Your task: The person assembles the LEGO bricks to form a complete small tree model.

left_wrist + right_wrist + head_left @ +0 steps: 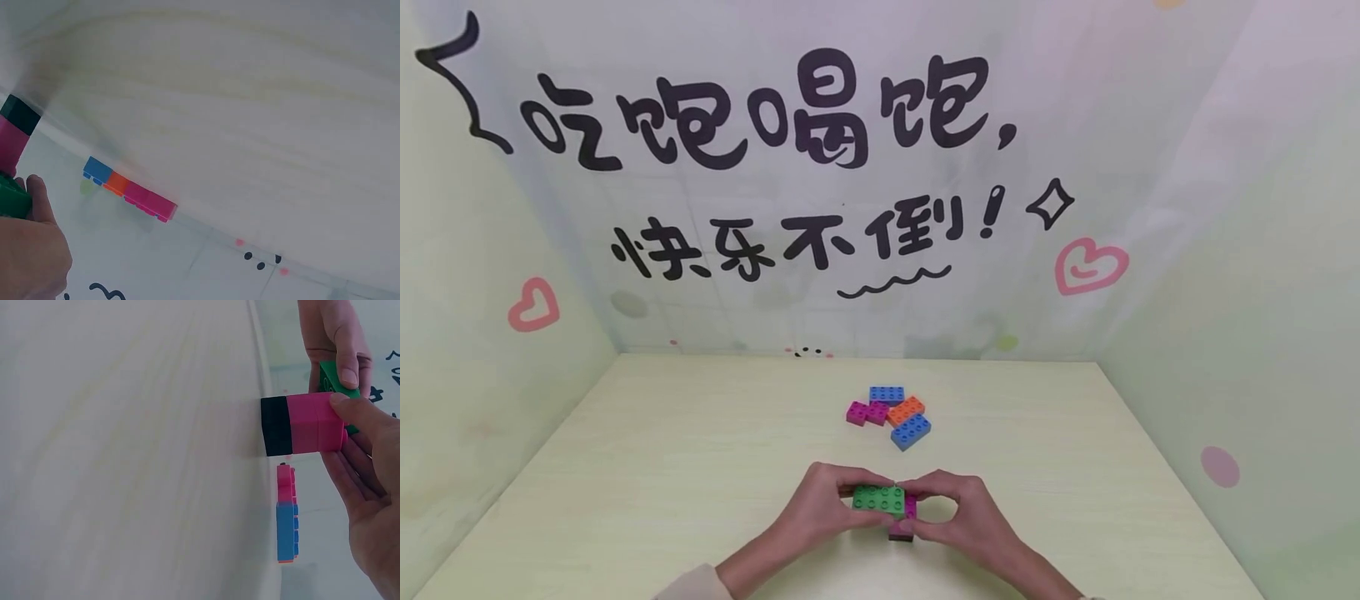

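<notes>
My left hand (820, 510) pinches a green toy building brick (878, 499) between thumb and fingers, studs facing up. Against its right side, my right hand (962, 512) grips a small stack of bricks by its magenta upper part (306, 422). A dark brick (276, 426) forms the bottom of that stack. The green brick overlaps the stack's top in the head view. Whether the two are pressed together or only touching, I cannot tell. In the left wrist view, the green brick (14, 199) sits close against the magenta part (11, 142).
Beyond the hands on the pale table (700, 450) lies a loose group: a blue brick (887, 395), small magenta bricks (877, 412), an orange brick (907, 409) and a nearer blue brick (912, 432). A printed backdrop (775, 317) rises behind the table, with side walls left and right.
</notes>
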`<state>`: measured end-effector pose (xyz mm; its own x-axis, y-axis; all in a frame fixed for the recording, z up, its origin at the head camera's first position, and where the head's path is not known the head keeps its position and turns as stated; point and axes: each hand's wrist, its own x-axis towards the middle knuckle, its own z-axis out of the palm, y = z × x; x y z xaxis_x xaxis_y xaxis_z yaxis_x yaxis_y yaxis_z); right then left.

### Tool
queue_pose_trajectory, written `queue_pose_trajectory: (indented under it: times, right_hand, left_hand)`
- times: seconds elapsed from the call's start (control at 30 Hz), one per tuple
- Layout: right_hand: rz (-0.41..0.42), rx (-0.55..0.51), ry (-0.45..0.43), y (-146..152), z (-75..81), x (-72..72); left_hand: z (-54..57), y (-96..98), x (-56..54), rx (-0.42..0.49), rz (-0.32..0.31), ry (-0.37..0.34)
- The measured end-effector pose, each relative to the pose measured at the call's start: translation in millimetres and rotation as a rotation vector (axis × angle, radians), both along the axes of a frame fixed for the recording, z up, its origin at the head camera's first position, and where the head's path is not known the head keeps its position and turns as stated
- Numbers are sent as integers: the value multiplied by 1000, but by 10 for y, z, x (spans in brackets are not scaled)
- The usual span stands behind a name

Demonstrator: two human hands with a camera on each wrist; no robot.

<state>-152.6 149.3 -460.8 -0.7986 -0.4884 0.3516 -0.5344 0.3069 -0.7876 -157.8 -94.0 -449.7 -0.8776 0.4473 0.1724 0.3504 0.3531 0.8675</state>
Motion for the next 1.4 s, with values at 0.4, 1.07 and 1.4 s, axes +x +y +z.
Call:
queue_pose_trajectory:
  times: [0.4, 1.07, 1.4]
  right_hand:
    - [31, -17, -159, -13, 18, -51]
    - [136, 33, -285, 174, 82, -508]
    - [10, 140, -7, 254, -86, -1185]
  left_hand:
    - [72, 17, 0, -43, 16, -8]
    - [249, 46, 24, -288, 14, 1]
    - [180, 112, 31, -293, 30, -19]
